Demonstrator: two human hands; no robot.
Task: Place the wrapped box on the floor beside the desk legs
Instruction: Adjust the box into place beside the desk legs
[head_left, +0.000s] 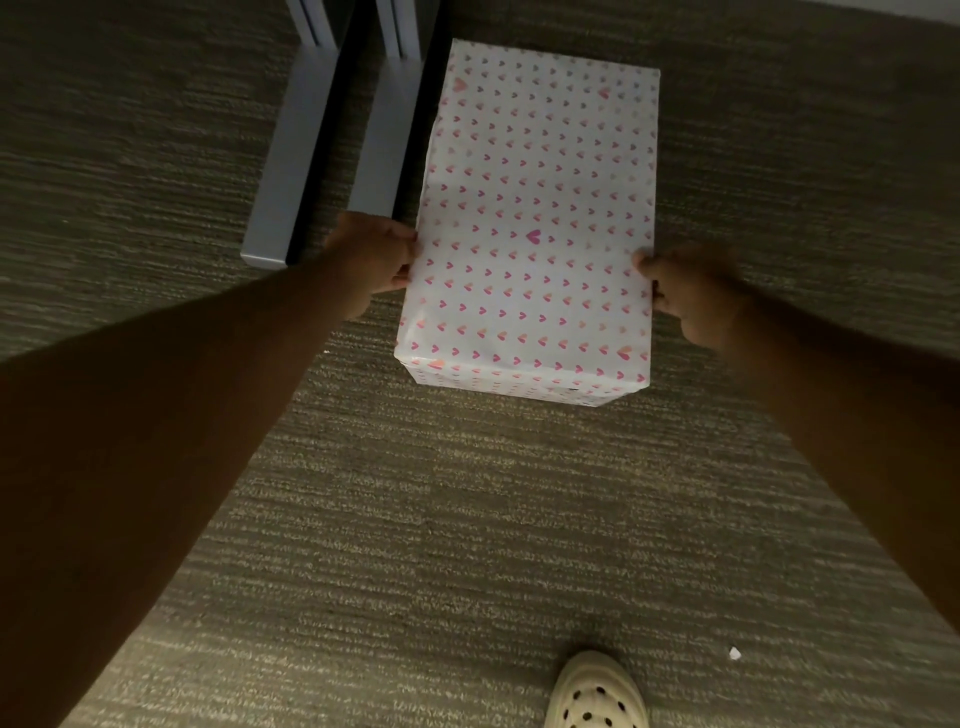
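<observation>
While the rectangular box wrapped in white paper with small pink hearts (535, 223) is seen from above by the head camera, it is gripped at both long sides. The left hand (371, 265) is pressed on the left edge, with the fingers curled around the side of the box. The right hand (693, 296) is closed on the right edge in the same way, with the thumb laid on the top. Between the two hands the box is kept level, very low over the grey-brown striped carpet floor (467, 519); whether it already touches the carpet cannot be told. Just beyond the left hand, two grey metal desk legs with long flat feet (332, 145) are placed, close beside the box. Near the right forearm, a cream perforated clog shoe (597, 693) is seen on the carpet.
</observation>
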